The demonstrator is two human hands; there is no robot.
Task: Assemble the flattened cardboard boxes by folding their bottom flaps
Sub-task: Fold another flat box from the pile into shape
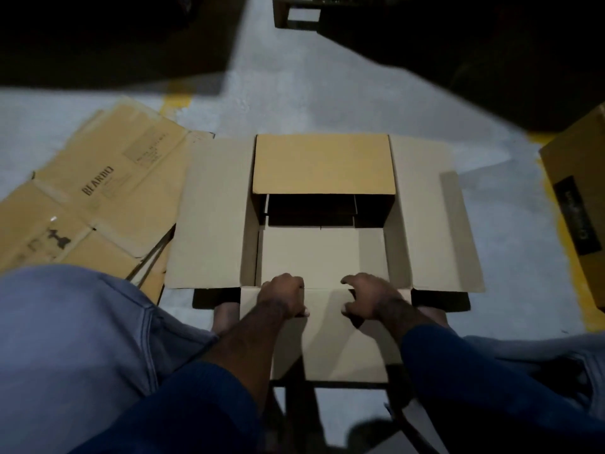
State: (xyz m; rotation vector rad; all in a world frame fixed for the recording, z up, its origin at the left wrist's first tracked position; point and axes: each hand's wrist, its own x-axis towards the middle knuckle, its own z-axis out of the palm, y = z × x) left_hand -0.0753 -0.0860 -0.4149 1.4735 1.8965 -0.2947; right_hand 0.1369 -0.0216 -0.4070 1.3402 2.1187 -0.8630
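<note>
An opened cardboard box (322,163) stands on the grey floor in front of me, its left and right flaps spread flat outward and the far flap tilted in over the dark opening. My left hand (283,294) grips the box's near edge where the near flap (343,342) hinges, fingers curled over into the box. My right hand (368,296) holds the same edge a little to the right, fingers curled over it. The near flap lies toward me between my forearms.
A stack of flattened printed boxes (98,191) lies on the floor to the left, partly under the box's left flap. Another assembled box (579,204) stands at the right edge. Yellow floor marking runs behind. My knees flank the box.
</note>
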